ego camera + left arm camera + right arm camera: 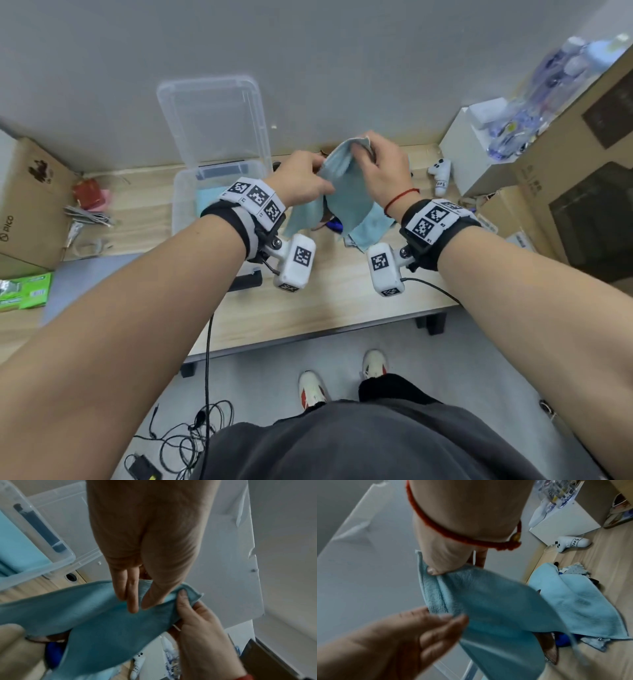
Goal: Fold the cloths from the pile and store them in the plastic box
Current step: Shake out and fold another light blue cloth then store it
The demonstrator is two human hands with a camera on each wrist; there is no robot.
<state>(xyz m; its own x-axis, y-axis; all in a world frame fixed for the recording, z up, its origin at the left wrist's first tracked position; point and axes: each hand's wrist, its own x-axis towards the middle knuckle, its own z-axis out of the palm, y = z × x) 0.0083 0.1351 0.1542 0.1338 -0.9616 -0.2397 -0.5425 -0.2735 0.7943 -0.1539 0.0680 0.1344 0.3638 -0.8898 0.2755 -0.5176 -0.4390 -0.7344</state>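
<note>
Box: a clear plastic storage box [219, 178] sat at ten o'clock on the pale wooden table [308, 301], lid up, a folded light-blue cloth [209, 202] inside.
Left hand: the left hand [301, 181] pinched a light-blue microfibre cloth [346, 192] between thumb and pressed-together fingers [132, 596].
Cloth: held in the air at twelve o'clock, hanging over the pile.
Right hand: the right hand [383, 171] pinched its top corner with the thumb [436, 566].
Pile: more blue cloths [583, 601] lay on the table at one o'clock.
</note>
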